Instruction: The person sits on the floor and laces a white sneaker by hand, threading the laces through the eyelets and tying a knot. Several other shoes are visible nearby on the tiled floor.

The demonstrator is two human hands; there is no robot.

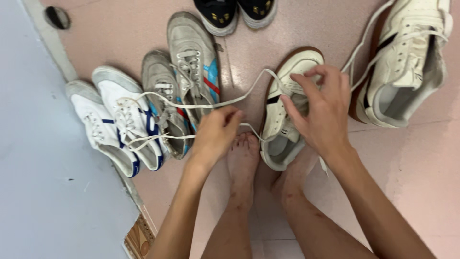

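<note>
Farthest left of the cream sneaker (287,103), beyond a pale grey strip of floor, a pair of white canvas shoes with blue trim (117,127) lies on the glossy pink tiles (412,172), toes pointing away. Just right of them, still left of the cream sneaker, sits a pair of worn grey sneakers with blue and red stripes (184,91), their fabric dull and scuffed. Above that pair, near the top edge, the rounded toes of two black shoes (235,12) show. The left hand (218,134) hangs just left of the cream sneaker with the wrist bent down, its fingers pinched shut on one end of a thin, flat white lace (230,100), which runs taut from the pinch over the grey pair and back up to the sneaker's toe. A bare foot (243,160) rests on the tiles just below that hand, touching the sneaker's left side. The cream sneaker itself is smooth leather-like material with a black side stripe and a brown sole rim, lying between the two hands with its opening toward the person. The right hand (323,112) arches over its tongue, fingers curled closed on the lace there. Well to the right, its mate (407,62) lies tilted with loose laces.
</note>
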